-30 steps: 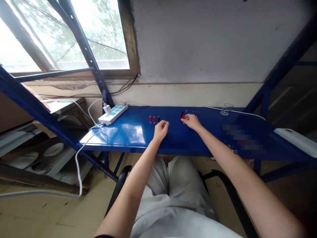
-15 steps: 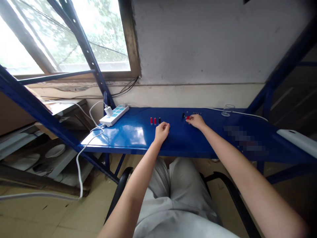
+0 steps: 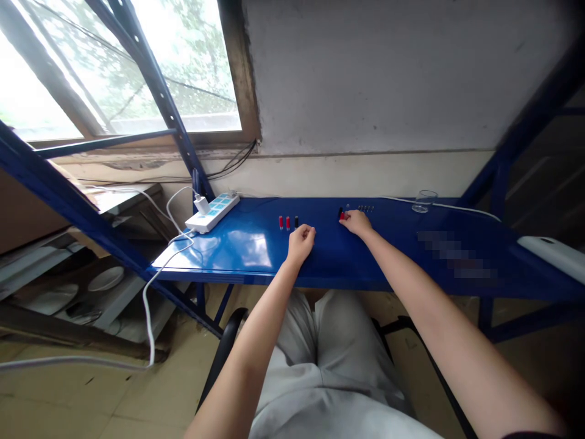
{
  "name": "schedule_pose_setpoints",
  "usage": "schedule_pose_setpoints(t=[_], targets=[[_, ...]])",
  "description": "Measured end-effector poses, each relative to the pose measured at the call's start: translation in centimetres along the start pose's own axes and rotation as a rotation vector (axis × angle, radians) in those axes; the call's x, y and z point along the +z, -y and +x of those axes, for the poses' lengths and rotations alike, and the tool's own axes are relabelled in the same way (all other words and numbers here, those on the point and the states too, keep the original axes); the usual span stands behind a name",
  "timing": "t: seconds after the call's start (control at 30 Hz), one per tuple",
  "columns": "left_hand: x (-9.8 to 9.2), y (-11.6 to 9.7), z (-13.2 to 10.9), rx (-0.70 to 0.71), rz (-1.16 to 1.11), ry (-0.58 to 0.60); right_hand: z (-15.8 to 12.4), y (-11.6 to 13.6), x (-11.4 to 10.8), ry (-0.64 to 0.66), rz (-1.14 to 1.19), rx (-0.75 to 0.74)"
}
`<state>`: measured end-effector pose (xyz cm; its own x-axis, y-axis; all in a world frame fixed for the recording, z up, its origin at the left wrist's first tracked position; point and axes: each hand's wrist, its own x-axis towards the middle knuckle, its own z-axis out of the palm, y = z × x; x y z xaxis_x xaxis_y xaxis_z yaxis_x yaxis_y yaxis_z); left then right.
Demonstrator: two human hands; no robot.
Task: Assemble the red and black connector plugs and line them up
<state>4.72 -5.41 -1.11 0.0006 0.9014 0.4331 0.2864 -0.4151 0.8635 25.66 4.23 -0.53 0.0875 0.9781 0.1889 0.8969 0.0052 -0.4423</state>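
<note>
My right hand (image 3: 357,223) pinches a small red cylinder (image 3: 342,216) between thumb and fingertips, low over the blue table (image 3: 365,262). A small black piece (image 3: 340,211) is just beyond the red one, close to my fingertips; whether they touch, I cannot tell. To the left, my left hand (image 3: 301,242) rests on the table with its fingers curled closed; what is inside them, if anything, is hidden. Beside its knuckles stand a black cylinder (image 3: 297,221), a red cylinder (image 3: 287,222) and another red cylinder (image 3: 281,222) in a row, each with a pale lower end.
Several tiny metallic pieces (image 3: 366,208) lie in a row behind my right hand. A clear glass (image 3: 425,201) stands at the back right. A white power strip (image 3: 213,212) with cables is at the left end. A white object (image 3: 553,256) lies at the right edge.
My right hand has shifted slightly left with the red cylinder, bringing it up close to the black piece. My left hand has stayed nearly still.
</note>
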Motion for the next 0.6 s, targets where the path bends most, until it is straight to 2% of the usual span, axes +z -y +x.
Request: schedule_pose_setpoints(t=[0.6], targets=[[-0.02,-0.07,0.0,-0.002,0.002,-0.002,0.15,0.2,0.53,-0.027,-0.03,0.01]])
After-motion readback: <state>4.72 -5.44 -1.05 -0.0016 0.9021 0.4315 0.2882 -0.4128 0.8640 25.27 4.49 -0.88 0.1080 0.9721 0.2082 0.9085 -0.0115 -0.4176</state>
